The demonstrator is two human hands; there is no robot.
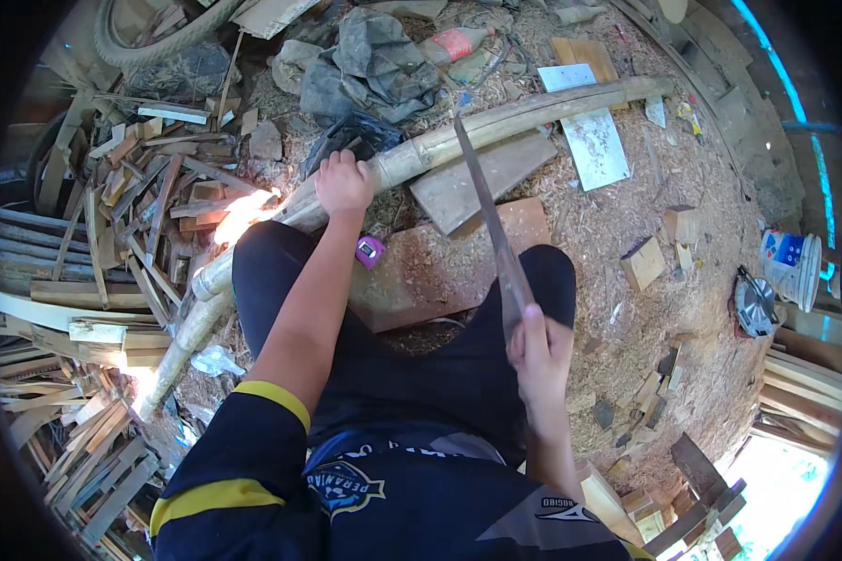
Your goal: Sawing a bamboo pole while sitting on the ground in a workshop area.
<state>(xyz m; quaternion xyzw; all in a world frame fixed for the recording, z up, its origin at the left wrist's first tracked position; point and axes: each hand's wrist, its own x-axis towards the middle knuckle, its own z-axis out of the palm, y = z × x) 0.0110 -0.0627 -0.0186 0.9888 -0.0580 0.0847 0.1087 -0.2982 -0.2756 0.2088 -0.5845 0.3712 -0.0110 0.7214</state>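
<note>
My left hand (344,184) is closed over a bamboo pole (491,127) that slants across in front of me, gripping it near a node. In my right hand (542,350), above my right knee, is the handle end of a long, rusty-looking handsaw (490,210). Its narrow blade points away from me, and its tip crosses the pole in the view. Whether blade and bamboo touch, I cannot tell; no teeth can be made out. A purple tape measure (370,252) lies between my knees, beside a reddish board (456,270). Under the pole rests a grey wooden plank (488,181).
Wood offcuts (137,189) are heaped at left, near another bamboo pole (186,343). Dark cloth (372,66) and a plastic bottle (457,45) lie beyond the pole. A white panel (596,158), wood blocks (643,264), a circular saw (754,303) and a bucket (793,266) are at right.
</note>
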